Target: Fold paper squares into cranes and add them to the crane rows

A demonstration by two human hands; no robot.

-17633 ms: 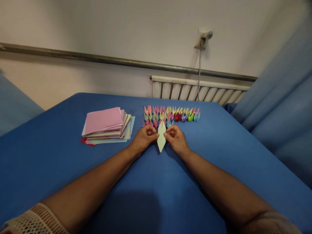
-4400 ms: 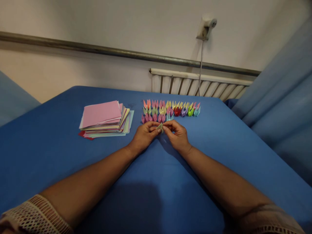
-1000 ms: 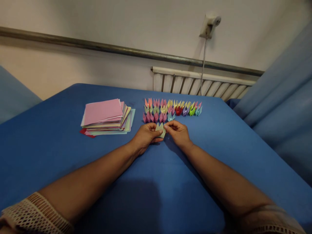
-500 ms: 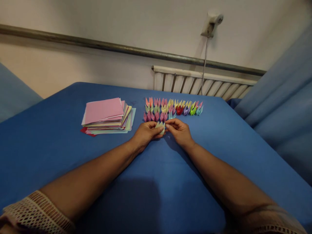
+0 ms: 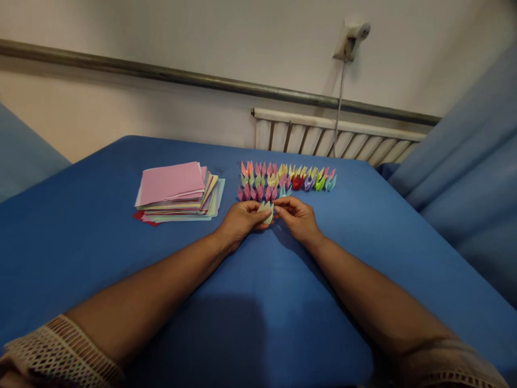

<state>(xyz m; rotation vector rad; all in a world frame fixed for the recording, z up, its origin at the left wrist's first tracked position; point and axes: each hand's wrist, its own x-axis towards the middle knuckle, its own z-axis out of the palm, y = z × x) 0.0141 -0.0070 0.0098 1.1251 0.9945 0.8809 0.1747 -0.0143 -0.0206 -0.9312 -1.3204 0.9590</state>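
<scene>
A small pale green origami crane (image 5: 266,211), its points upward, is pinched between the thumb and fingers of my left hand (image 5: 241,222). My right hand (image 5: 297,217) is closed too, thumb and forefinger pinching at the crane's right edge. Just beyond my hands stand several finished origami cranes in rows, among them pink ones (image 5: 259,193), a red one (image 5: 298,183), a bright green one (image 5: 320,182) and a light blue one (image 5: 330,184). My fingers hide the lower part of the held crane.
Left of my hands lies a thick stack of coloured paper (image 5: 173,186), pink on top. Everything rests on a blue-covered table (image 5: 250,323). Behind it are a white radiator (image 5: 299,118), a metal rail (image 5: 161,74) and a wall socket with a cord (image 5: 349,43). A blue curtain (image 5: 472,161) hangs at right.
Almost nothing differs. Both hands stay on the pale green crane, with only a very slight shift of the fingers and paper.
</scene>
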